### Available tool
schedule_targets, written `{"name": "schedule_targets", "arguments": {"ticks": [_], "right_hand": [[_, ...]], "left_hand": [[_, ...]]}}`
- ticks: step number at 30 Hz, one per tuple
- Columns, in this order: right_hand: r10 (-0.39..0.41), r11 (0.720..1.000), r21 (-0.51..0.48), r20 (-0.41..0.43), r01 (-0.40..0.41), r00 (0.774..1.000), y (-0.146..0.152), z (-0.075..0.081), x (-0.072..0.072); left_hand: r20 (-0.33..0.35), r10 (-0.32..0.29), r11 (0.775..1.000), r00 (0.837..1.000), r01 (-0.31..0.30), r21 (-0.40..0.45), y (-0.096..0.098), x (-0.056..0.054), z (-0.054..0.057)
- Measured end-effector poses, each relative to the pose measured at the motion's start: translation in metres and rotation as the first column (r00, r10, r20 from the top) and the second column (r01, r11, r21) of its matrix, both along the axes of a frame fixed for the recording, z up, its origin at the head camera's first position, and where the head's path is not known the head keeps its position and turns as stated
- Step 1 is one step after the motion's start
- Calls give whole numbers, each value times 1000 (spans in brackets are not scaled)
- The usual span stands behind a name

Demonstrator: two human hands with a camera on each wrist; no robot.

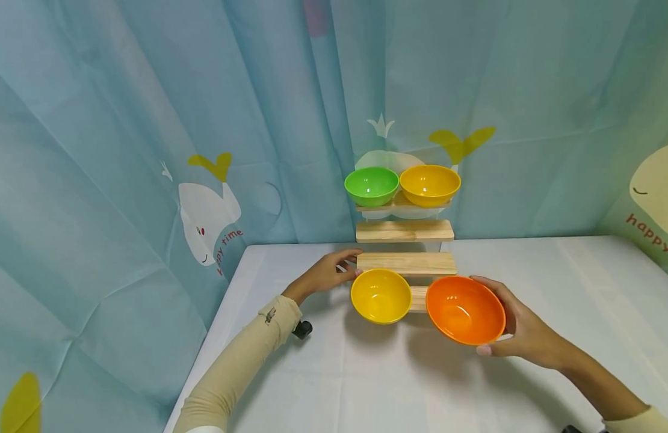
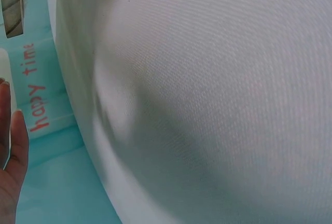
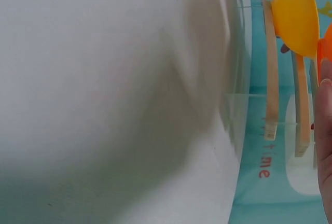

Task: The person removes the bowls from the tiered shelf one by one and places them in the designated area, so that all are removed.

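My right hand [image 1: 529, 337] grips an orange bowl [image 1: 464, 310] by its right side, thumb near the front rim. The bowl is at the right end of the lowest step of a wooden-stepped rack [image 1: 407, 263]; whether it rests there is unclear. A yellow bowl [image 1: 381, 296] sits at that step's left end. My left hand [image 1: 328, 272] is at the rack's left side, fingertips by a step end and thumb close to the yellow bowl. In the left wrist view, only part of the left hand [image 2: 13, 156] shows, its fingers fairly straight.
On the top step stand a green bowl [image 1: 372, 186] and another yellow bowl [image 1: 430, 185], side by side. The rack is on a white-covered table [image 1: 366, 379]. Behind it hangs a blue curtain [image 1: 290, 120] with whale prints.
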State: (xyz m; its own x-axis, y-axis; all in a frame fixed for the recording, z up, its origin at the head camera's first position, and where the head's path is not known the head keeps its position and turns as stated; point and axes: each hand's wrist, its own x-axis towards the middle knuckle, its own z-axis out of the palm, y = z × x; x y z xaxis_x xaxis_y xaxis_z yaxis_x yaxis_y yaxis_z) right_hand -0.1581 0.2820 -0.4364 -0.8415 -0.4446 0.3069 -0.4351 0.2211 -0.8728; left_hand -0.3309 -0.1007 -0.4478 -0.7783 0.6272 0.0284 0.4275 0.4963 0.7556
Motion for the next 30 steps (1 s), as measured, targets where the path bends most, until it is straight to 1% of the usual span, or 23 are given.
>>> {"name": "schedule_targets", "arguments": {"ticks": [4, 12, 22, 30], "right_hand": [[47, 999, 0, 8, -47, 999, -2, 0, 4], [125, 991, -52, 31, -123, 992, -9, -1, 10], [221, 975, -55, 59, -218, 974, -21, -5, 16], [301, 952, -89, 86, -294, 950, -31, -9, 17]], "left_hand": [[1, 1, 1000, 1000, -1, 1, 0, 0, 0], [1, -1, 1000, 1000, 1, -5, 0, 0, 1], [8, -1, 1000, 1000, 2, -17, 1, 1, 6], [8, -3, 1000, 1000, 3, -22, 1, 1, 7]]}}
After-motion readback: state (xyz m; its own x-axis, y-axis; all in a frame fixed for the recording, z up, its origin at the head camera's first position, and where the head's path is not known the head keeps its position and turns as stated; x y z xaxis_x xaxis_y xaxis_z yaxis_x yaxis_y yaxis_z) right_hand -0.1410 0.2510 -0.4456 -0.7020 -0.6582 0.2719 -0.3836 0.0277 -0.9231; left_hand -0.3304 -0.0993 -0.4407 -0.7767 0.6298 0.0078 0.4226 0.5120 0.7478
